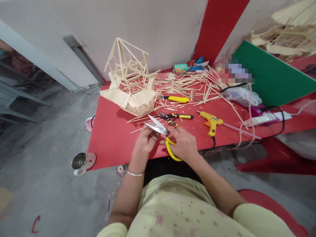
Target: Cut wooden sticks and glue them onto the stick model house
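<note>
My right hand (184, 144) is wrapped round the yellow handles of a pair of scissors (170, 149), whose blades are spread apart and point to the upper left. Just under the lower blade, my left hand (145, 140) has its fingertips pinched together; what they hold is hidden. Beyond the blades stands a model built of thin wooden sticks (128, 82), with a peaked open frame and slatted lower roofs. Behind the scissors lie black-and-yellow cutting pliers (181, 116), partly covered by my right hand.
A yellow utility knife (176, 98) lies near scattered wooden sticks (172, 85). To the right are a yellow glue gun (211, 122), a power strip (270, 117) with cords and a green board (274, 75). A metal-lined mug (80, 161) stands at the red table's (108, 141) left corner.
</note>
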Demonstrator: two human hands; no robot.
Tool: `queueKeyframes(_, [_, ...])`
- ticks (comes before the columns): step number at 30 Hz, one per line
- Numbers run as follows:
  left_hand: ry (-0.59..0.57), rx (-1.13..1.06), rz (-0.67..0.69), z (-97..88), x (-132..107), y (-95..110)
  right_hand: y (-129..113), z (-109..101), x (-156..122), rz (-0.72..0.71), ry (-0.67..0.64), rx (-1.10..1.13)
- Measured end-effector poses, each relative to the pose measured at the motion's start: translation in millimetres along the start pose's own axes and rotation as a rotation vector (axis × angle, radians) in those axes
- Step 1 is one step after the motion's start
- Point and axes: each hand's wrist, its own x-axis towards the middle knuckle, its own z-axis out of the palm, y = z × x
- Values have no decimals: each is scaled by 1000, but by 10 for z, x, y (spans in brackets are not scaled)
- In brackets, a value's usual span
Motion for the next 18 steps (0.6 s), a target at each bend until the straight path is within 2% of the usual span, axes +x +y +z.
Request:
queueKeyframes(10, [-53, 34, -34, -38, 11, 25, 26, 10, -9, -33, -37, 91])
queueKeyframes(18, [-51, 85, -47, -47, 15, 9, 16, 57, -18, 60, -94, 208])
